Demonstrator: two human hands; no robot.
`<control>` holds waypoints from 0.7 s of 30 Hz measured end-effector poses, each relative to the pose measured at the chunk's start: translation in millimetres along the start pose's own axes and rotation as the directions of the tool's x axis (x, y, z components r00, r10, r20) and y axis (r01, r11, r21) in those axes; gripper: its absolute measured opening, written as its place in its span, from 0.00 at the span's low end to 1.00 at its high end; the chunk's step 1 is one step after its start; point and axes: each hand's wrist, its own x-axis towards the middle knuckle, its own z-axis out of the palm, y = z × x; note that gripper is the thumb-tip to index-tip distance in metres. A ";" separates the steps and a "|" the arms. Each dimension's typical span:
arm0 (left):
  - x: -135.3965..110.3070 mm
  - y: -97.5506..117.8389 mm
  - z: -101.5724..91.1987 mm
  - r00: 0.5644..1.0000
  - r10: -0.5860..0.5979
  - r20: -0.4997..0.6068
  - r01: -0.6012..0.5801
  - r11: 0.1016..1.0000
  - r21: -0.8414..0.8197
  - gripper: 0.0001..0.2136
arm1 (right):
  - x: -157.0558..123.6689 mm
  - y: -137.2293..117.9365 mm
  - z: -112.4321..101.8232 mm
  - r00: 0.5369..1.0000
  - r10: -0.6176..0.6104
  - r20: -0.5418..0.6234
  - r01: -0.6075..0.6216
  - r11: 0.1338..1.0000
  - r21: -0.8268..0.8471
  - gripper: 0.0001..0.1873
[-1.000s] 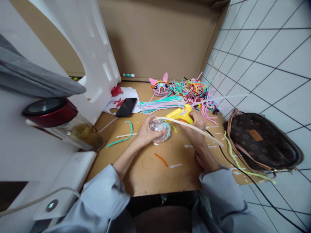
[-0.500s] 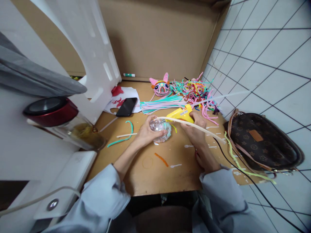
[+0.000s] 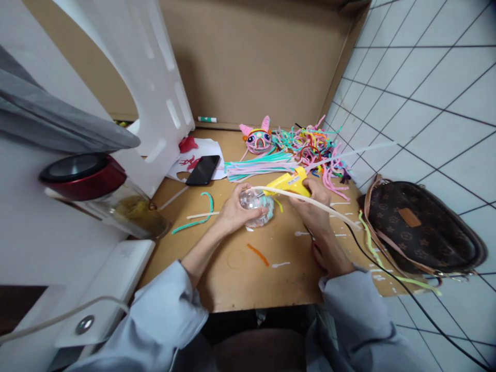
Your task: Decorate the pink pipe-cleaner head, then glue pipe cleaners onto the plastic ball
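Note:
My left hand (image 3: 235, 209) is closed around a clear plastic ball (image 3: 250, 200), whose right side is covered in pale pink and teal fuzzy strips. In my right hand (image 3: 314, 206) is a yellow glue gun (image 3: 289, 182), its nozzle pointing left at the top of the ball. A clear glue stick (image 3: 360, 151) juts from the gun's back. One cream pipe cleaner (image 3: 306, 198) runs from the top of the ball in an arc to the right, passing in front of the gun. Where exactly the nozzle touches is too small to tell.
Behind lie a bundle of teal and lilac pipe cleaners (image 3: 259, 168), a pink-eared animal head (image 3: 259, 140) and a tangled coloured heap (image 3: 310, 142). A phone (image 3: 203, 170) and glass bottle (image 3: 112, 196) are left; a brown bag (image 3: 422, 225) and black cord (image 3: 387, 275) right.
Almost nothing differs. The whole view has shifted very slightly, while both hands keep their hold on the ball and the glue gun.

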 end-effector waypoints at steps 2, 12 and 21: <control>-0.1 0.3 0.1 1.000 -0.005 0.001 0.005 1.000 0.000 0.34 | 0.0 -1.1 0.2 1.000 0.023 0.000 -0.023 1.000 -0.001 0.12; -0.3 -0.8 0.1 1.000 0.012 -0.011 -0.012 1.000 -0.004 0.33 | 0.3 -1.9 -3.4 0.997 0.050 0.051 -0.051 0.998 0.024 0.12; -0.8 -0.2 1.3 1.000 0.021 -0.012 -0.021 1.000 -0.019 0.35 | 1.3 1.1 0.5 0.999 0.038 -0.011 -0.038 0.999 0.010 0.13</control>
